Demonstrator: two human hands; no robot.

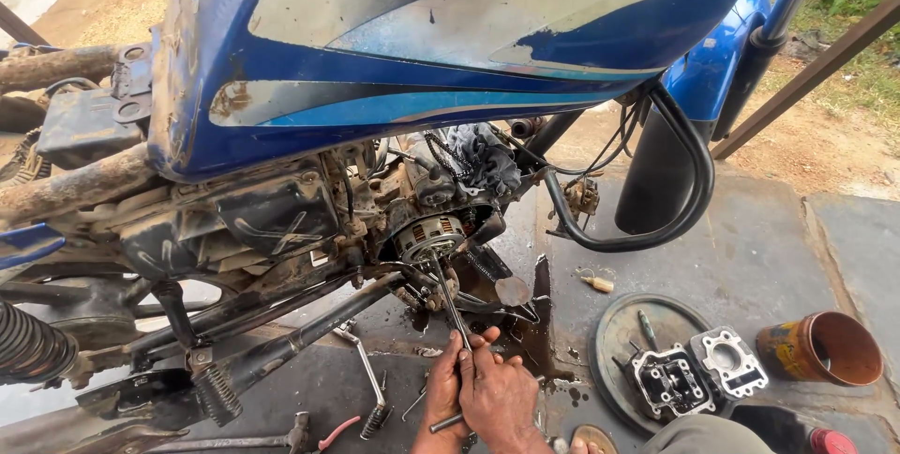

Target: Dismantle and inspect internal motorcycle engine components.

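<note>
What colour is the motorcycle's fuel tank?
The fuel tank is deep blue with silver-grey and light-blue swooping stripes, dusty and scuffed; seen in the head view.

Bright sharp daylight, soft shadows

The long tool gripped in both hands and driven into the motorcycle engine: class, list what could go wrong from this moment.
1. Both hands, left hand and right hand, crowd the end of the long tool; if it slips off the exposed rotor, knuckles may strike metal.
2. The oil patch on the floor could make footing or loose tools slide.
3. The cylinder parts on the round tray lie open to dirt.
</note>
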